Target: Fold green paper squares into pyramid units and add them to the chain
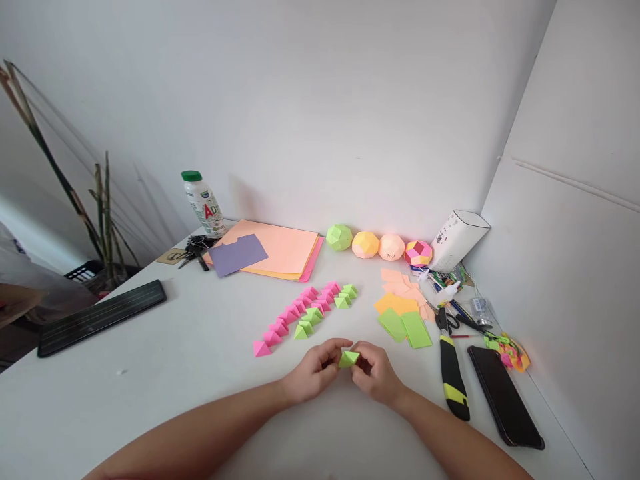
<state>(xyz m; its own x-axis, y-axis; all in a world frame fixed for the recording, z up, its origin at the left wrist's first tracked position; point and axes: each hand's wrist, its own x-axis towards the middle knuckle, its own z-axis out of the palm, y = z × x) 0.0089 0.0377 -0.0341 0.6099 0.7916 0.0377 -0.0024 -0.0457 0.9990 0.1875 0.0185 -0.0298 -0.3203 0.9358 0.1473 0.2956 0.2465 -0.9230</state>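
Observation:
Between my two hands is a small folded green paper piece (349,359), held just above the near part of the table. My left hand (316,370) pinches its left side, thumb and forefinger pressed in. From the other side my right hand (375,371) grips it with thumb and fingers curled. Just beyond my hands lie rows of folded pink paper pieces (293,313) and folded green paper pieces (309,321), shaped like little pyramids. Green paper slips (416,329), yellow slips (395,305) and peach slips (403,285) lie to the right of them.
Paper balls (365,245) line the wall. Coloured sheets (280,243) and a purple card (240,255) lie left, near a bottle (204,207) and keys (197,248). A utility knife (453,373), phone (505,397) and scissors (451,321) lie right; a black keyboard-like bar (103,318) lies far left.

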